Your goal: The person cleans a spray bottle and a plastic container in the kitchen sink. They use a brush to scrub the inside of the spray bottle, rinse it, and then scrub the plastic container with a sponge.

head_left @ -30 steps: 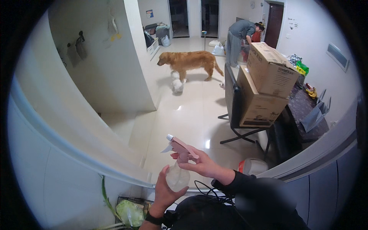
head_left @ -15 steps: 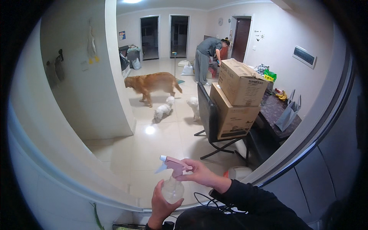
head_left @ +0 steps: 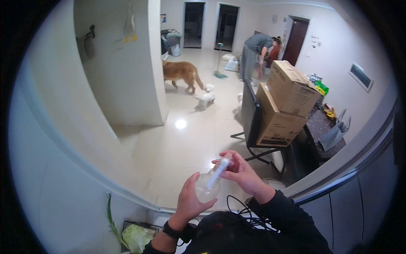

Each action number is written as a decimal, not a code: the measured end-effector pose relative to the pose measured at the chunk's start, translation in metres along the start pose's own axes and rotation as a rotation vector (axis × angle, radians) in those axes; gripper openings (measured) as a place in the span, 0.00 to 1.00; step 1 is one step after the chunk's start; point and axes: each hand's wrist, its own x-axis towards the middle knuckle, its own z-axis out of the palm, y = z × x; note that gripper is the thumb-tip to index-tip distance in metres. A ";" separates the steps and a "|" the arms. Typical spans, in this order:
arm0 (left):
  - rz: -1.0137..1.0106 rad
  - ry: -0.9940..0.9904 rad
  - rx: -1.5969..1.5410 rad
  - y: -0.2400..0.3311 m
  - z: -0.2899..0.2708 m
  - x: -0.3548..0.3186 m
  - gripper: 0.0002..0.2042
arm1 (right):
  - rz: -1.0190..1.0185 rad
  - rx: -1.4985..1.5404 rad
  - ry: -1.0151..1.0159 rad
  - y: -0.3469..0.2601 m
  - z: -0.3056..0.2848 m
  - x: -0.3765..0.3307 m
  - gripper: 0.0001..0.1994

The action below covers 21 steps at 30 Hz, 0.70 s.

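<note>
My left hand [head_left: 191,202] cups the round body of a clear plastic spray bottle [head_left: 207,188] from below and the left. My right hand [head_left: 240,171] is wrapped over the bottle's white and pink spray head [head_left: 221,167], fingers curled around it. Both hands hold the bottle in front of my chest, over a pale tiled floor [head_left: 190,144]. A dark watch band sits on my left wrist. My sleeves are black.
Two stacked cardboard boxes [head_left: 284,106] rest on a dark stand at right. A golden dog [head_left: 182,72] and a small white dog [head_left: 206,97] walk on the tiles. A person [head_left: 257,46] bends over at the back. A white pillar [head_left: 127,67] stands left; a leafy vegetable [head_left: 135,237] lies below.
The view has swung left and down. My right hand has closed further over the spray head, which now tilts upright. The golden dog has walked left behind the pillar.
</note>
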 end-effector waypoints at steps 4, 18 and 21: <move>0.016 -0.019 0.002 0.002 -0.003 0.000 0.46 | 0.034 0.044 0.073 -0.002 0.006 0.002 0.23; -0.022 0.004 -0.019 -0.004 -0.002 0.002 0.46 | 0.007 0.004 0.105 0.003 -0.001 0.014 0.22; -0.013 0.017 0.013 -0.003 -0.002 0.007 0.46 | 0.038 0.005 0.129 -0.002 -0.002 0.017 0.25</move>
